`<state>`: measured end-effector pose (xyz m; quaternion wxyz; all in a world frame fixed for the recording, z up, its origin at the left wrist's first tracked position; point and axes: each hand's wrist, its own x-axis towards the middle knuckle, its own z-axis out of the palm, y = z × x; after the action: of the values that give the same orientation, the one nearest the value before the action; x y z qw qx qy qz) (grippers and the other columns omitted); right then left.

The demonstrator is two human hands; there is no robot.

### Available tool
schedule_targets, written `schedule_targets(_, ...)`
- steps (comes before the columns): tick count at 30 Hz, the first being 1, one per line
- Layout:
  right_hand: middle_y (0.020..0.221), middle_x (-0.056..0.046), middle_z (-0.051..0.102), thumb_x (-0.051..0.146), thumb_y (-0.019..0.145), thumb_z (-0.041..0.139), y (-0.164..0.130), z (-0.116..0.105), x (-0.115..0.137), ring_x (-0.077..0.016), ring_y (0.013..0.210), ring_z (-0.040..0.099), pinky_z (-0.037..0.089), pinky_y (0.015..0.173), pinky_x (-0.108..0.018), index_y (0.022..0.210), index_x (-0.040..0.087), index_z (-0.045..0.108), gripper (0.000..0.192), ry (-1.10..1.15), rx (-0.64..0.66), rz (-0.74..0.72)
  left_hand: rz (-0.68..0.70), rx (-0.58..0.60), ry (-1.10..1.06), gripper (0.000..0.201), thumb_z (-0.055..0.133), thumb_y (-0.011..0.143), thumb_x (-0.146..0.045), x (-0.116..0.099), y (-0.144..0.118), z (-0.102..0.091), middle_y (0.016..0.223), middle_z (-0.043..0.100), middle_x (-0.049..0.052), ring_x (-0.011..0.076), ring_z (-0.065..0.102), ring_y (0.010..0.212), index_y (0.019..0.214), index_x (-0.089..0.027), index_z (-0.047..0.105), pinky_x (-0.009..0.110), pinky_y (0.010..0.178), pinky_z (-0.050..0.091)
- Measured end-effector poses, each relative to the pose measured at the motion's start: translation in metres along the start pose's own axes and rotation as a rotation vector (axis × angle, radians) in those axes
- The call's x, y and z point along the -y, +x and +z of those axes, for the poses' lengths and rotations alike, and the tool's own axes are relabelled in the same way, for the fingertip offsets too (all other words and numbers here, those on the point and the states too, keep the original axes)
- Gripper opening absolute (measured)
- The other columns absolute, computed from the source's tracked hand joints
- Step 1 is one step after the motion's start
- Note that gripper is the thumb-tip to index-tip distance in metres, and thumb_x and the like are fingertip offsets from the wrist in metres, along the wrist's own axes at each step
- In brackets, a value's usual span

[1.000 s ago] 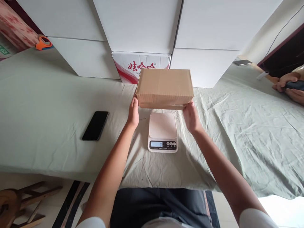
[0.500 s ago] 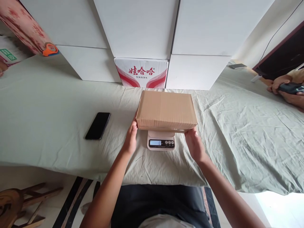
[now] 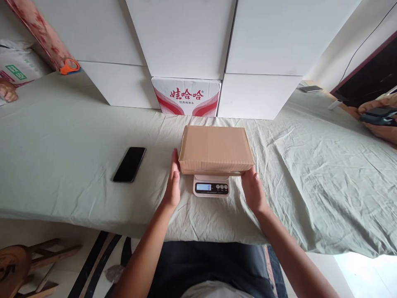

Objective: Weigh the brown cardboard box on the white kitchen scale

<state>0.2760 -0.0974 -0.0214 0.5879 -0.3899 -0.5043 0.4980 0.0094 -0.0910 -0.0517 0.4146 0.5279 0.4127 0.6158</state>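
Cardboard box (image 3: pixel 216 145) positioned over digital scale (image 3: pixel 211 195), between both hands.
My left hand (image 3: pixel 173 188) and right hand (image 3: pixel 254 191) flank its sides, fingers extended; I cannot tell whether they grip it or whether the scale bears it. This side placement presumably keeps the box level and leaves the display (image 3: pixel 204 187), reading 0, unobstructed.
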Motion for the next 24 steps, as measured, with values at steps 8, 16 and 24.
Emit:
schedule_targets(8,0.177,0.004,0.045,0.077,0.097,0.037,0.055,-0.053,0.008,-0.0260,0.175,0.023,0.007,0.145,-0.058,0.152,0.043,0.058,0.068,0.120,-0.443,-0.053,0.035,-0.235,0.030,0.087,0.026,0.099,-0.087,-0.006,0.067,-0.054,0.188,0.017,-0.004,0.0196,0.009,0.176,0.170,-0.039,0.037,0.041,0.144,0.014)
schedule_targets(16,0.170,-0.005,0.056,0.067,0.087,0.059,0.101,-0.047,-0.057,-0.0294,0.170,0.035,0.016,0.145,-0.058,0.128,0.030,0.069,0.056,0.151,-0.517,0.043,-0.162,-0.271,-0.009,0.081,0.021,0.106,-0.075,0.056,0.120,-0.038,0.187,0.021,0.002,0.0219,0.011,0.176,0.170,-0.028,0.037,0.042,0.144,0.014)
schedule_targets(24,0.152,-0.004,0.070,0.063,0.090,0.061,0.093,-0.048,-0.058,-0.0348,0.159,0.051,0.025,0.142,-0.064,0.124,0.029,0.069,0.049,0.078,-0.465,0.009,-0.166,-0.204,-0.015,0.085,0.029,0.101,-0.082,0.071,0.117,-0.054,0.186,0.027,0.002,0.0218,0.015,0.175,0.168,-0.031,0.042,0.042,0.143,0.023)
